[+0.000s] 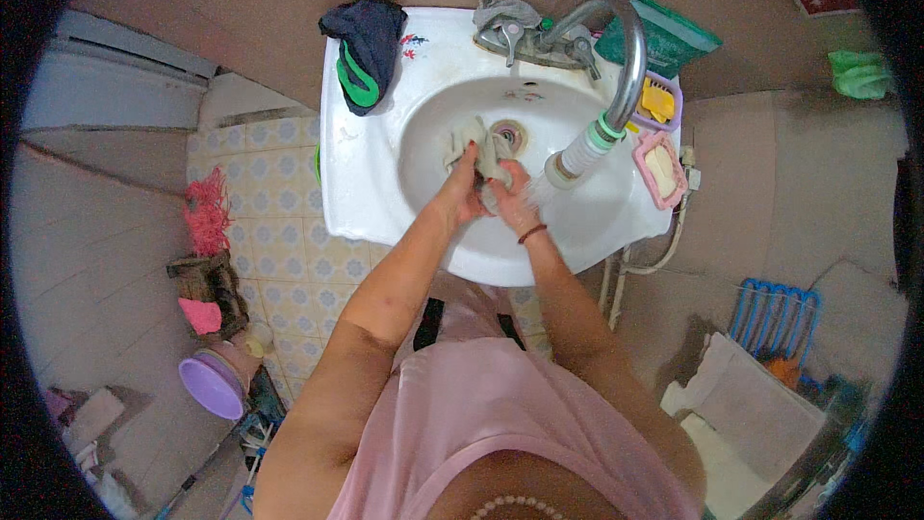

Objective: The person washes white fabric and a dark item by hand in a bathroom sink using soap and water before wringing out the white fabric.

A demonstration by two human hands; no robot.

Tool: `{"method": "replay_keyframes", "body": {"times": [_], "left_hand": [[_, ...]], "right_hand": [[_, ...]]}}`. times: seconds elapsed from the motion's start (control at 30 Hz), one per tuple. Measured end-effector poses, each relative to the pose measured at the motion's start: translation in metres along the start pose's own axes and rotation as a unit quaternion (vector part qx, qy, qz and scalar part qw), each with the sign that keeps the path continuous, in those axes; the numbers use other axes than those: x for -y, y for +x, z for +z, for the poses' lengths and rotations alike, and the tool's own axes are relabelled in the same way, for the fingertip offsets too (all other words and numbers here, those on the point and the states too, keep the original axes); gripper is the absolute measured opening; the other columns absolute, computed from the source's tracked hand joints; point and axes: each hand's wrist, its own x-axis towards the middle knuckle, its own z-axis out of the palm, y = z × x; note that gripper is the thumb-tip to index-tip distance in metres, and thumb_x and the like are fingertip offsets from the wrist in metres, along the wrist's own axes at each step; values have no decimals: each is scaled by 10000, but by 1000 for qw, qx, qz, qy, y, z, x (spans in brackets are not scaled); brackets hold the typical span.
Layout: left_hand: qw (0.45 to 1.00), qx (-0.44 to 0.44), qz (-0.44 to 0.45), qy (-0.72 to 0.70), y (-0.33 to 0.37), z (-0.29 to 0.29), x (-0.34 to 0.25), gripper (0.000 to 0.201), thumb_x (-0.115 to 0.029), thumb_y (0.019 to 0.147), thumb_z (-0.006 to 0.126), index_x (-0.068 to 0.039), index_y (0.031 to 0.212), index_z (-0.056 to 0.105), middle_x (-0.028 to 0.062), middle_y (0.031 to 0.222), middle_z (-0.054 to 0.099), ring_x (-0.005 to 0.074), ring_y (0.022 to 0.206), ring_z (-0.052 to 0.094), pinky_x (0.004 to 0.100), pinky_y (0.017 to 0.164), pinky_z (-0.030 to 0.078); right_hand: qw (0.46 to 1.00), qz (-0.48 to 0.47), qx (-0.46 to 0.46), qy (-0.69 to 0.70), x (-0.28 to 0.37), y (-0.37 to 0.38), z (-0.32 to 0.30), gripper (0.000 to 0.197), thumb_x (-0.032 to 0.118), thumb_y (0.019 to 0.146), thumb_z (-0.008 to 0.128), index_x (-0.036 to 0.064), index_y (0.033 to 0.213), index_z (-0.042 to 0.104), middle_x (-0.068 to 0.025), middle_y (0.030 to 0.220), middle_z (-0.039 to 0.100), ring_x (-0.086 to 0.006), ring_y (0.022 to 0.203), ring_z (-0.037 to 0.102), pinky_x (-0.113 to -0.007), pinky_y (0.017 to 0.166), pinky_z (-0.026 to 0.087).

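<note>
Over the white washbasin [414,197], both my hands grip a pale, wet-looking cloth [469,140]. My left hand [463,191] has its fingers closed on the cloth's left part. Close beside it, my right hand [515,200] is closed on the other part, with a dark red band round the wrist. A curved metal tap [630,58] ends in a white and green nozzle [583,152], from which water sprays beside my right hand. The drain [507,135] shows just behind the cloth. Some of my fingers are hidden by the cloth and by each other.
A dark cloth with green trim [371,48] lies on the basin's left rim. A grey rag [505,13] sits behind the tap handles. On the right rim are a purple dish [659,101] and a pink soap dish [660,170]. A purple basin [212,385] stands at lower left.
</note>
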Motion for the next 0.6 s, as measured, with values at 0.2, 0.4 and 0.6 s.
{"method": "replay_keyframes", "body": {"times": [0.2,0.4,0.6], "left_hand": [[971,131,85,-181,45,-32,2,441,-414,794,351,-89,1084,419,126,1027,468,270,867,485,428,712,423],[975,87,111,-173,49,-3,37,395,-342,807,356,-70,1089,411,125,1022,479,243,856,510,377,753,432],[983,178,1,-50,9,10,9,407,-321,816,318,-55,1117,381,122,1039,476,221,938,482,351,797,412]], "right_hand": [[992,-117,-26,-34,81,-16,20,253,114,646,558,32,850,435,-169,792,464,-336,786,433,-412,705,331],[969,110,-121,186,-18,55,-3,149,142,713,574,48,677,464,-27,686,519,-186,619,497,-323,547,398],[882,193,-33,429,-2,35,-15,213,160,735,564,50,885,461,-44,896,499,-135,759,481,-271,685,418]]}}
